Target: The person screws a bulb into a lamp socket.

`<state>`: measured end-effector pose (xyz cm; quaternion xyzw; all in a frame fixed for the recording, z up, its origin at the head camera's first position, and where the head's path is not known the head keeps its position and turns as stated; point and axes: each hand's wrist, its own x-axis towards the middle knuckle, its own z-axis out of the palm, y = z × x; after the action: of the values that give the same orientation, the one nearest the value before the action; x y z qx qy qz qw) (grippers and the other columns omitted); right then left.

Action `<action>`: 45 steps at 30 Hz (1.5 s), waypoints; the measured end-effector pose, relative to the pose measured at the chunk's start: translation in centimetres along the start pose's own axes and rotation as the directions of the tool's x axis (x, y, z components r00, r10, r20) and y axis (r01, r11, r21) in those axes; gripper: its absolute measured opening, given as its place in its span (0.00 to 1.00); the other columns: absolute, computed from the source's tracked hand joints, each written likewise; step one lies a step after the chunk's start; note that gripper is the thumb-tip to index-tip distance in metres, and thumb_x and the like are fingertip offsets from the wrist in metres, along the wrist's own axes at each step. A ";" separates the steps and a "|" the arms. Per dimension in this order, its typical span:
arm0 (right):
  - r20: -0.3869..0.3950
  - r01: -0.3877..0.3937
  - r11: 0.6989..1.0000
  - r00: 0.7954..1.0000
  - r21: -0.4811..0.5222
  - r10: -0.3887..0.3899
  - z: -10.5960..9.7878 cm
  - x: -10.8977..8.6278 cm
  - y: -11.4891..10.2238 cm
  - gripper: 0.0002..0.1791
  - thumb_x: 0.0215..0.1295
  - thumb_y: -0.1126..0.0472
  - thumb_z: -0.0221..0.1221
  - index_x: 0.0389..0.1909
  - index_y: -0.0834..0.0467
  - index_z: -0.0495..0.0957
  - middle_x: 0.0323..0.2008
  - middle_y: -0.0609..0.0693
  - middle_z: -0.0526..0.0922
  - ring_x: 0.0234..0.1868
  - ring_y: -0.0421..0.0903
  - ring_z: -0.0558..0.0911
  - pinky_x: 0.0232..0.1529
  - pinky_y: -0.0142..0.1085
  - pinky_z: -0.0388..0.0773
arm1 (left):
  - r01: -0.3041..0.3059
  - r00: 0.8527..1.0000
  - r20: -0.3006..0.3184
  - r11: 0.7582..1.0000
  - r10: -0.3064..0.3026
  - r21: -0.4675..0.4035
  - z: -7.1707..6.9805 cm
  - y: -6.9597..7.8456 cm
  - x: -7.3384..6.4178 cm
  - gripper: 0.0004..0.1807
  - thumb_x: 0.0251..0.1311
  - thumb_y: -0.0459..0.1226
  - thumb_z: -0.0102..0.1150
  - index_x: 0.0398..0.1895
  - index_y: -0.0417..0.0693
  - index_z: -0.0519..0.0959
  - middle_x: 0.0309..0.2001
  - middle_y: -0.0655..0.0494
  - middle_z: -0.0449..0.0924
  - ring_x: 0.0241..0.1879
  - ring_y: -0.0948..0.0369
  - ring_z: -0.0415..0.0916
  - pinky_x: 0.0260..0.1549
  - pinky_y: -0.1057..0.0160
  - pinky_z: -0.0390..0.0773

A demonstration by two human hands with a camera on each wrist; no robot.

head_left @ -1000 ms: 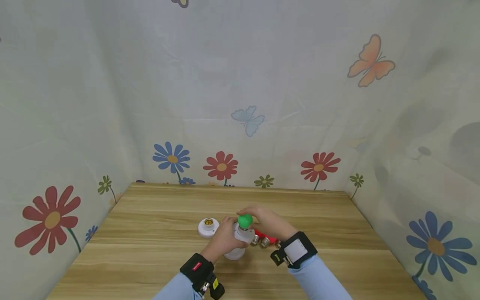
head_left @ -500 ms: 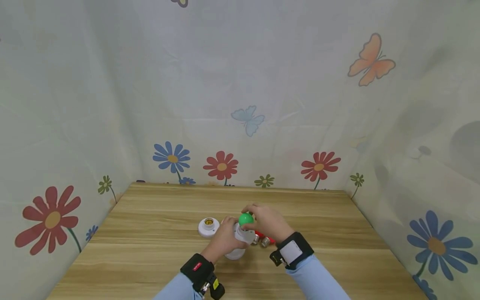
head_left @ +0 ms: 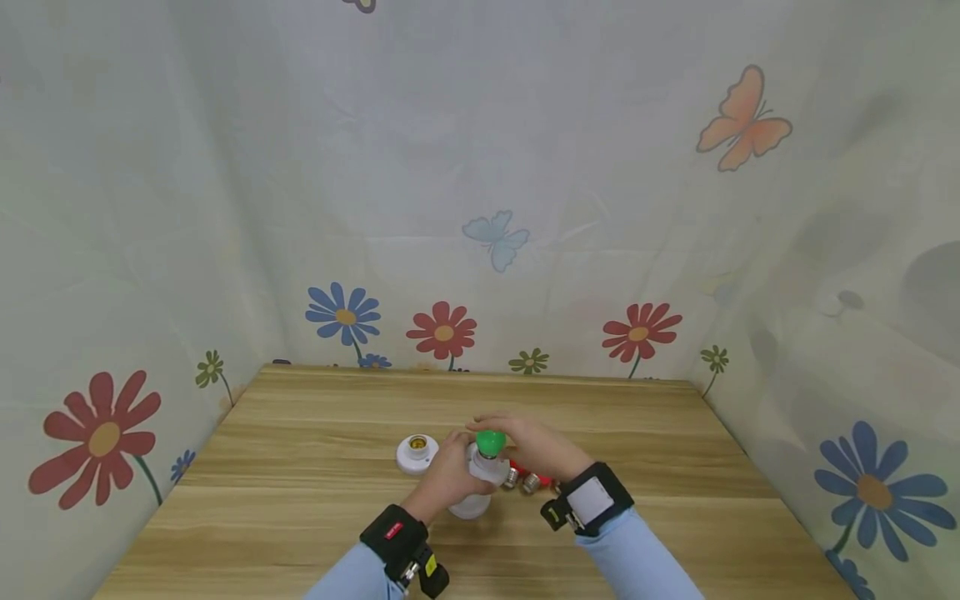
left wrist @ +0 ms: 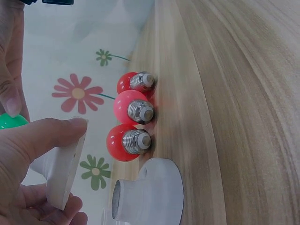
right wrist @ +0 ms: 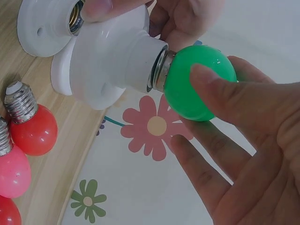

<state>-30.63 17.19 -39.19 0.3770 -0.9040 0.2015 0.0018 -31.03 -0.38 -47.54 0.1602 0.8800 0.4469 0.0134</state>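
Observation:
My left hand [head_left: 448,477] grips a white lamp socket [right wrist: 105,56] by its round base, thumb over the rim, and holds it above the table. A green light bulb [right wrist: 180,96] sits with its metal screw base partly inside the socket's mouth, some thread still showing. My right hand [head_left: 542,446] pinches this bulb, the thumb on one side and fingers behind it. Below the held socket stands another white socket [head_left: 470,507] on the table. To the left is one more white socket [head_left: 417,454], its brass-coloured inside facing up.
Two red bulbs [left wrist: 119,143] and a pinkish-red bulb [left wrist: 127,104] lie in a row on the wooden table [head_left: 315,475], metal bases toward me. A flower-printed cloth [head_left: 390,167] hangs behind the table and along its sides.
My right hand turns at the wrist, first one way and then back, its fingers shifting around the green bulb. The left hand and the socket stay nearly in place.

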 end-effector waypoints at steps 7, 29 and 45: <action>-0.020 -0.036 0.999 0.999 0.004 0.036 0.0 0.1 0.0 0.24 0.58 0.68 0.65 0.58 0.56 0.77 0.58 0.51 0.79 0.61 0.52 0.77 0.59 0.48 0.75 | -0.011 1.000 0.003 1.000 0.011 -0.007 0.0 0.2 -0.3 0.44 0.41 0.39 0.78 0.61 0.33 0.68 0.56 0.39 0.70 0.58 0.44 0.69 0.55 0.41 0.73; 0.031 -0.009 1.000 0.999 -0.016 0.010 0.1 -0.2 0.7 0.37 0.56 0.71 0.66 0.68 0.51 0.68 0.70 0.55 0.66 0.69 0.57 0.67 0.61 0.50 0.72 | 0.001 1.000 0.008 1.000 -0.001 0.016 0.1 0.6 -0.3 0.44 0.41 0.39 0.78 0.62 0.34 0.68 0.57 0.39 0.69 0.57 0.44 0.69 0.54 0.41 0.74; -0.056 -0.116 0.991 0.992 -0.059 0.113 0.5 -0.1 0.4 0.27 0.58 0.54 0.68 0.60 0.50 0.77 0.53 0.52 0.79 0.47 0.45 0.80 0.48 0.40 0.82 | 0.001 1.000 0.018 1.000 -0.001 0.008 0.1 0.5 -0.4 0.43 0.42 0.40 0.77 0.62 0.36 0.68 0.58 0.40 0.69 0.58 0.46 0.68 0.55 0.42 0.74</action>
<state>-30.75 17.39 -39.79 0.3188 -0.9297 0.1830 0.0255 -30.46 -0.09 -47.25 0.1639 0.8816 0.4420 0.0210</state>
